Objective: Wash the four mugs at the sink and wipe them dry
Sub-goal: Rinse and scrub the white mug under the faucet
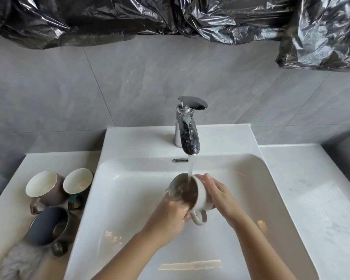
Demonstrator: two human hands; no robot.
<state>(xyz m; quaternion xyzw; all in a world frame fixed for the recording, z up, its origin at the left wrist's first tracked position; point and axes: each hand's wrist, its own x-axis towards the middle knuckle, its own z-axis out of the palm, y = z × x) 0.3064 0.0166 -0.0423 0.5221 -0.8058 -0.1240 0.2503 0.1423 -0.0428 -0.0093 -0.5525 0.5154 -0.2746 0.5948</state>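
The wet white mug [200,196] looks slippery and breakable; the right hand [218,194] wraps its right side, the left hand [170,216] grips its rim; the handle [199,219] seems safer

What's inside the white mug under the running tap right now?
The water stream falls into the white mug, whose inside looks dark and wet. Fingers of the left hand reach inside over the rim. They and the water hide the bottom.

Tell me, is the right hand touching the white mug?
Touching. The head view shows the right hand cupped around the white mug, its fingers lying on the outer wall with no gap.
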